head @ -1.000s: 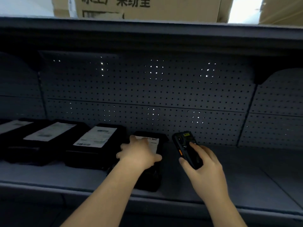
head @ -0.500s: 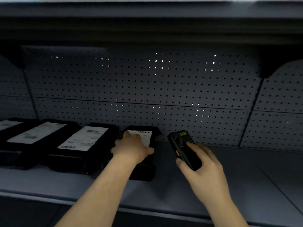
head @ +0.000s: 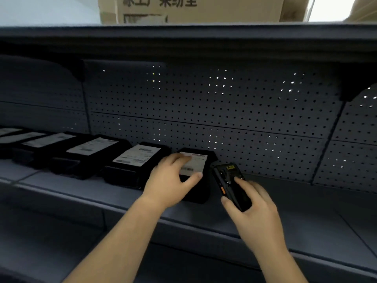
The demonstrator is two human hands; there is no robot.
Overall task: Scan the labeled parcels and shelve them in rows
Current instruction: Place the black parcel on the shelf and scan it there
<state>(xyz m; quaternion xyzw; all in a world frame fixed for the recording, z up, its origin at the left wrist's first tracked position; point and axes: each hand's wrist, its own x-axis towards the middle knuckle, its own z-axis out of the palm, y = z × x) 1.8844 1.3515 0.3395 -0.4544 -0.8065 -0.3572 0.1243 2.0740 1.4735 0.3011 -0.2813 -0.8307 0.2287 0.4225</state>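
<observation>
My left hand (head: 171,178) still rests on the end parcel (head: 196,192), fingers spread wider now; my right hand (head: 255,213) still grips the scanner (head: 228,176). Other parcels (head: 136,155) sit leftward.

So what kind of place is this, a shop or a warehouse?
Likely a parcel stockroom or sorting depot: black parcels with shipping labels lie in a row on a grey metal shelf with a pegboard back, and the right hand grips a handheld scanner.

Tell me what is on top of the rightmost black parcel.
A white label lies on the parcel, and the left hand rests on it, fingers over the label's left edge. The label part under the hand is hidden.
</observation>
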